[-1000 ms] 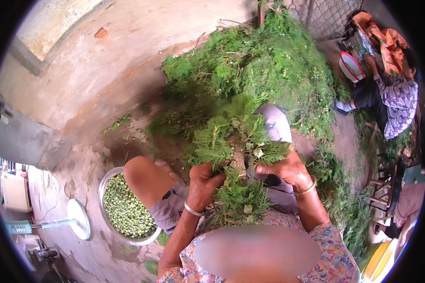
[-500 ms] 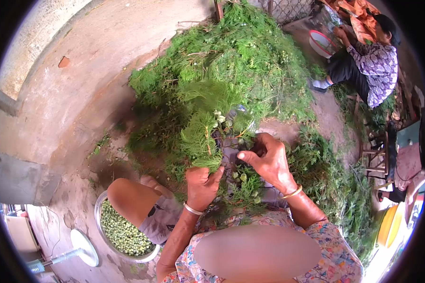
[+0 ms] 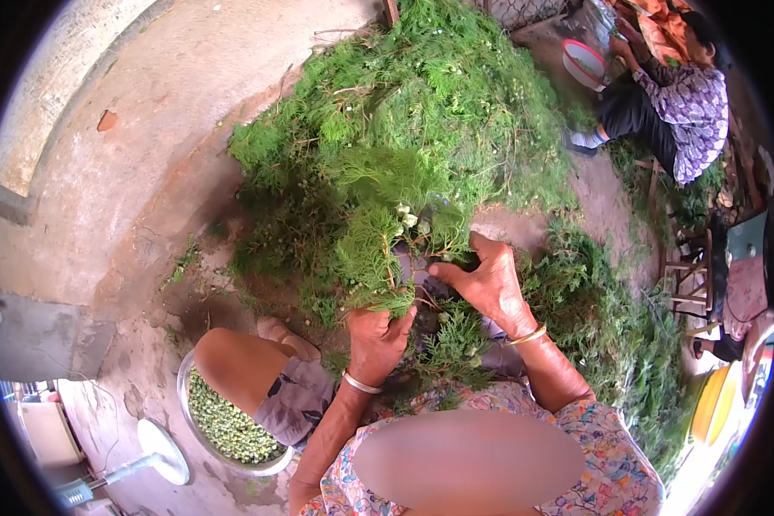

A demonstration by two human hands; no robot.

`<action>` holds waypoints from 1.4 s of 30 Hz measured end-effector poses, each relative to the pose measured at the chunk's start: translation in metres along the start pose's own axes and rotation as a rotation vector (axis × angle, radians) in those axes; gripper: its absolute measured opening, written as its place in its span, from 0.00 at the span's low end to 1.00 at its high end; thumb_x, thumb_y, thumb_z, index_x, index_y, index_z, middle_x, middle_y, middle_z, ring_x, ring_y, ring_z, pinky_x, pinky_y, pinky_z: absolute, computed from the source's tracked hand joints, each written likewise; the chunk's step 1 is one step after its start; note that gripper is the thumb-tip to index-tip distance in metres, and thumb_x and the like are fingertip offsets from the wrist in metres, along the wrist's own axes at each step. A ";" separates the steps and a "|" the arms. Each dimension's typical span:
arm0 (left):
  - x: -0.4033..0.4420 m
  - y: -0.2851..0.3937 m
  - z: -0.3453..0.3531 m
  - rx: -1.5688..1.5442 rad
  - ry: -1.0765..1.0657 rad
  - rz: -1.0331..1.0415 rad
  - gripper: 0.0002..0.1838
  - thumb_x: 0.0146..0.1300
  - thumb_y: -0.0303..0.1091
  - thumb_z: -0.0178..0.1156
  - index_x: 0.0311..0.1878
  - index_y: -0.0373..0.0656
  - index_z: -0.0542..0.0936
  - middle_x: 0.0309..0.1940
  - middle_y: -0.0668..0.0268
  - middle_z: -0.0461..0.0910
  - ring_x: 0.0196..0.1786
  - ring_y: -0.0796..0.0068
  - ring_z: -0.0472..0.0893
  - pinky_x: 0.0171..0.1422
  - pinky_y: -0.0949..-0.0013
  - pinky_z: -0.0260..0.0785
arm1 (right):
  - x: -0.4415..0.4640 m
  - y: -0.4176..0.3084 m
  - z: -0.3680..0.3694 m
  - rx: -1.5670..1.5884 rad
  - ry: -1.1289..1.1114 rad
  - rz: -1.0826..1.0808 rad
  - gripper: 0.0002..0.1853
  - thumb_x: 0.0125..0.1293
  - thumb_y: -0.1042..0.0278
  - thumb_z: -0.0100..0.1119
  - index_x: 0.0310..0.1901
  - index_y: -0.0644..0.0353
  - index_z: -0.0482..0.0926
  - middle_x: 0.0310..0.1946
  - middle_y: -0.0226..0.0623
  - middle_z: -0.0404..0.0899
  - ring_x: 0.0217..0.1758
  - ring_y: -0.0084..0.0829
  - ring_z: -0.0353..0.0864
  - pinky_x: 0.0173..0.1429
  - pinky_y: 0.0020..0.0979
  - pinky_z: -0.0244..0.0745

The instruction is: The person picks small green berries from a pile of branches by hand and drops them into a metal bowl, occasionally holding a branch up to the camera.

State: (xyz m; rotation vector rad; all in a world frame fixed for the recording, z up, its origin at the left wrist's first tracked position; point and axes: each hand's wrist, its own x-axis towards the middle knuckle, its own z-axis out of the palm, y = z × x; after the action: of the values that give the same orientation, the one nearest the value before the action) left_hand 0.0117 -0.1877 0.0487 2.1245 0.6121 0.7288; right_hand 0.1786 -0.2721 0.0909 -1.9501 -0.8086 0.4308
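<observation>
My left hand (image 3: 377, 342) is closed around the lower stem of a leafy conifer branch (image 3: 370, 245), which has flat, fern-like green sprays. A few pale green cones (image 3: 411, 219) sit near the middle of the branch. At its right side is my right hand (image 3: 490, 288), with the thumb reaching to the twigs and the fingers curled. What lies inside those fingers is hidden. Below, between my forearms, another green sprig (image 3: 456, 344) rests near my lap.
A large heap of cut branches (image 3: 456, 112) lies ahead, with more greenery (image 3: 602, 327) to the right. A metal basin (image 3: 185, 400) of small green cones stands by my knee, near a white fan (image 3: 163, 451). Another person (image 3: 697, 116) sits at upper right beside a red-rimmed basin (image 3: 568, 64).
My right hand has shifted slightly up and left, its thumb closer to the twigs. My left hand keeps the branch and has moved a little right. The view has tilted slightly.
</observation>
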 end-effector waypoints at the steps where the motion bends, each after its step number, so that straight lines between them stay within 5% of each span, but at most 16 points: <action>1: 0.000 0.000 0.001 0.001 -0.003 0.000 0.10 0.49 0.23 0.65 0.36 0.38 0.79 0.25 0.56 0.78 0.28 0.55 0.77 0.33 0.62 0.67 | -0.001 0.002 0.000 -0.058 0.009 -0.049 0.17 0.47 0.64 0.71 0.27 0.67 0.74 0.16 0.42 0.73 0.19 0.29 0.69 0.24 0.33 0.65; 2: 0.000 -0.001 0.002 -0.009 -0.002 0.017 0.09 0.49 0.24 0.66 0.36 0.39 0.79 0.24 0.58 0.77 0.27 0.55 0.76 0.31 0.61 0.66 | -0.001 0.004 0.001 -0.117 0.018 -0.098 0.15 0.48 0.65 0.71 0.25 0.66 0.74 0.15 0.35 0.71 0.19 0.19 0.63 0.24 0.30 0.63; 6: -0.002 -0.006 0.008 0.017 -0.054 -0.049 0.07 0.49 0.27 0.67 0.31 0.40 0.79 0.20 0.60 0.76 0.23 0.57 0.74 0.25 0.62 0.60 | 0.000 0.015 0.005 -0.054 0.098 -0.125 0.16 0.48 0.65 0.71 0.22 0.68 0.74 0.13 0.44 0.71 0.17 0.24 0.68 0.22 0.33 0.64; 10: -0.005 -0.009 0.007 -0.027 -0.145 -0.166 0.08 0.50 0.29 0.68 0.25 0.38 0.78 0.17 0.60 0.74 0.19 0.56 0.71 0.23 0.63 0.58 | 0.001 0.022 -0.001 0.096 0.087 0.001 0.13 0.49 0.68 0.70 0.21 0.67 0.75 0.12 0.32 0.70 0.17 0.17 0.64 0.21 0.28 0.60; 12: -0.008 -0.016 0.010 0.181 -0.172 0.096 0.10 0.51 0.28 0.67 0.22 0.35 0.77 0.16 0.59 0.74 0.17 0.61 0.69 0.23 0.66 0.59 | 0.001 0.022 0.000 0.335 0.098 0.048 0.09 0.52 0.72 0.67 0.21 0.64 0.77 0.14 0.22 0.70 0.17 0.14 0.61 0.21 0.25 0.57; 15: -0.003 -0.003 0.009 -0.259 -0.029 -0.154 0.07 0.51 0.27 0.67 0.24 0.34 0.79 0.18 0.60 0.76 0.19 0.68 0.73 0.27 0.68 0.64 | 0.012 0.045 -0.013 0.606 0.222 0.252 0.06 0.55 0.70 0.65 0.24 0.61 0.80 0.13 0.23 0.70 0.17 0.13 0.63 0.20 0.22 0.57; 19: -0.005 -0.008 -0.011 -0.234 -0.031 -0.222 0.05 0.52 0.25 0.66 0.32 0.37 0.82 0.22 0.63 0.78 0.24 0.70 0.77 0.31 0.69 0.69 | 0.024 0.068 -0.069 0.803 0.197 0.304 0.07 0.59 0.73 0.55 0.37 0.66 0.79 0.20 0.31 0.75 0.17 0.17 0.68 0.18 0.18 0.58; 21: -0.020 -0.033 -0.001 -0.199 -0.040 -0.153 0.08 0.50 0.25 0.65 0.35 0.44 0.85 0.21 0.68 0.75 0.24 0.72 0.73 0.32 0.70 0.66 | 0.018 0.063 -0.073 0.830 0.160 0.295 0.10 0.60 0.76 0.51 0.42 0.69 0.76 0.25 0.36 0.78 0.20 0.18 0.70 0.17 0.18 0.59; 24: -0.030 -0.059 0.011 0.244 0.026 0.159 0.13 0.46 0.25 0.64 0.36 0.53 0.86 0.18 0.73 0.66 0.22 0.75 0.68 0.33 0.71 0.61 | 0.012 0.053 -0.063 0.909 -0.071 0.362 0.07 0.61 0.76 0.52 0.40 0.67 0.76 0.28 0.38 0.80 0.24 0.17 0.71 0.19 0.18 0.60; 27: -0.025 -0.048 0.009 0.167 -0.017 0.053 0.18 0.43 0.26 0.64 0.39 0.59 0.86 0.16 0.75 0.57 0.22 0.76 0.64 0.34 0.71 0.57 | 0.008 0.044 -0.045 0.706 -0.103 0.287 0.05 0.58 0.72 0.62 0.30 0.64 0.79 0.24 0.32 0.80 0.23 0.16 0.71 0.22 0.18 0.63; 31: -0.013 -0.027 0.007 -0.044 0.009 -0.096 0.17 0.43 0.23 0.64 0.38 0.55 0.86 0.15 0.74 0.57 0.19 0.75 0.63 0.28 0.71 0.55 | 0.006 0.019 -0.021 0.179 -0.050 -0.039 0.09 0.54 0.69 0.67 0.34 0.65 0.82 0.24 0.32 0.81 0.27 0.17 0.75 0.32 0.23 0.71; 33: -0.014 -0.024 0.008 -0.085 0.022 -0.102 0.16 0.44 0.21 0.64 0.37 0.53 0.86 0.15 0.74 0.57 0.18 0.74 0.63 0.25 0.72 0.54 | 0.008 0.018 -0.012 0.164 0.016 -0.106 0.07 0.52 0.73 0.66 0.32 0.66 0.80 0.21 0.34 0.79 0.24 0.17 0.70 0.28 0.25 0.67; 35: -0.017 -0.025 0.008 0.071 0.002 0.032 0.10 0.48 0.18 0.64 0.32 0.44 0.85 0.17 0.73 0.67 0.19 0.77 0.68 0.24 0.74 0.59 | 0.010 0.012 -0.013 -0.141 -0.156 -0.071 0.10 0.50 0.72 0.66 0.31 0.67 0.77 0.20 0.46 0.75 0.23 0.22 0.71 0.29 0.32 0.68; 39: -0.009 -0.013 0.007 -0.155 -0.012 -0.209 0.03 0.51 0.18 0.64 0.28 0.37 0.81 0.22 0.70 0.76 0.24 0.80 0.74 0.29 0.75 0.65 | 0.005 0.017 -0.011 -0.160 -0.202 -0.113 0.10 0.49 0.72 0.65 0.31 0.68 0.75 0.21 0.52 0.72 0.21 0.31 0.72 0.31 0.35 0.68; 42: -0.008 -0.011 0.010 -0.198 0.107 -0.152 0.06 0.49 0.22 0.65 0.30 0.44 0.86 0.12 0.71 0.65 0.15 0.79 0.64 0.21 0.74 0.56 | 0.004 0.022 -0.005 -0.099 -0.121 -0.107 0.11 0.49 0.73 0.64 0.33 0.69 0.76 0.22 0.51 0.75 0.22 0.32 0.73 0.32 0.34 0.70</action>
State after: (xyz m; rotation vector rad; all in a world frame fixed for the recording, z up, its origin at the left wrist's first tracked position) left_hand 0.0110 -0.1914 0.0321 1.8456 0.7197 0.7877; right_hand 0.1929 -0.2798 0.0743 -1.9754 -1.0245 0.4558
